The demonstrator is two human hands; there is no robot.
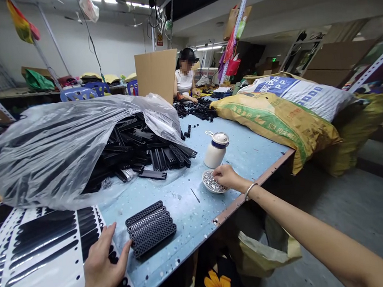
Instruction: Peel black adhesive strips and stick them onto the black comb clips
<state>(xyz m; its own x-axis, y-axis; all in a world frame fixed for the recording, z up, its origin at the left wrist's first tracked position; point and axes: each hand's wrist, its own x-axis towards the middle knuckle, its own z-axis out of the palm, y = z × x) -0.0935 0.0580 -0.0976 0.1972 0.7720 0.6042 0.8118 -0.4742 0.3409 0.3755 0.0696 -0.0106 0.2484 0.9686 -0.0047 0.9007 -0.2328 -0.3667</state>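
Note:
My right hand (227, 177) reaches into a small white bowl (216, 192) of shiny metal bits (210, 181). Its fingers are pinched together at the surface of the bits; what lies between the fingertips is hidden. My left hand (103, 262) rests with thumb and fingers spread, over the edge of a white sheet with black strips (45, 247). Its thumb tip comes up to the left side of a row of black perforated plastic strips (151, 228), laid side by side on the blue tabletop (182, 225).
A clear plastic bag (56, 147) spills black plastic parts (159, 158) at the left. Behind the bowl stands a white bottle (215, 152). A thin dark stick (195, 195) lies nearby. Full sacks (273, 117) line the right edge. A co-worker (185, 78) sits at the far end.

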